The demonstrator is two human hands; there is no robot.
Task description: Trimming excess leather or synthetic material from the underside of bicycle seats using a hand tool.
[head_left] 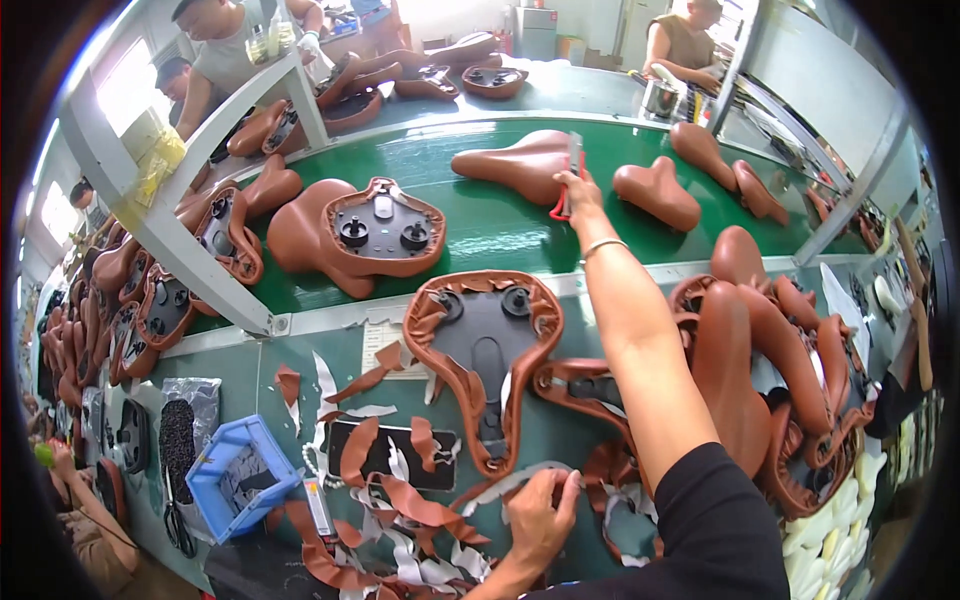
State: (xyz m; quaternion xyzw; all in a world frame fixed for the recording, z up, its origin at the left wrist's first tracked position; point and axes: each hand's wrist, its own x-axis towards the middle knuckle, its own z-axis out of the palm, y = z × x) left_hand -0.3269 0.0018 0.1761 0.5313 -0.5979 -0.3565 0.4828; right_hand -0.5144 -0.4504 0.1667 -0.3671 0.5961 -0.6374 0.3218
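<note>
My right hand [582, 197] reaches out over the green belt, closed around red-handled scissors [574, 160] with the grey blade end pointing away from me. Just beyond the scissors lies a brown bicycle saddle [525, 165], top side up. My left hand [543, 515] is near the bench's front edge, its fingers curled in. A pale offcut strip [510, 486] passes by its fingertips; whether they grip it is hidden. Between my hands an upside-down saddle [485, 345] shows its black base, with the brown cover folded around the rim.
Brown and white offcuts [400, 500] litter the bench around a dark phone-like slab [350, 455]. A blue bin [240, 480] and black-handled scissors [178, 525] are at left. Saddles pile up at right [735, 360] and far left. White frame posts [160, 210] cross the belt. Several people work beyond.
</note>
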